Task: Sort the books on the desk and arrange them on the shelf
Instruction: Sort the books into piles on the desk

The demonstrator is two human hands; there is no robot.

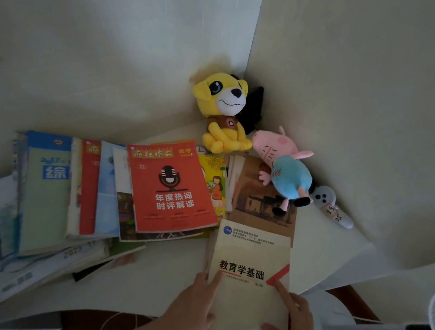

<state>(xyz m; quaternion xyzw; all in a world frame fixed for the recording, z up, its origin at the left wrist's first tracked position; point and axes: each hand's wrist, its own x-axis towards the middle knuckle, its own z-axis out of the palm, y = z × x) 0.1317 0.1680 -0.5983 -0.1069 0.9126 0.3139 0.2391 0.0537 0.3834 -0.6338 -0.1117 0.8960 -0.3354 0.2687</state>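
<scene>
Left hand [194, 304], right hand [295, 320] on cream textbook [251, 253]; plush pig [284, 167] beyond.

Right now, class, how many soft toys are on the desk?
2. The yellow dog sits in the back corner; the pink pig lies right of it, on a brown book. A black shape behind the dog may be a third.

"教育学基础" on the cream book [251, 256]; "年度热词时评解读" on the red book [174, 215]; "2023" on a lower book [73, 249].
</scene>
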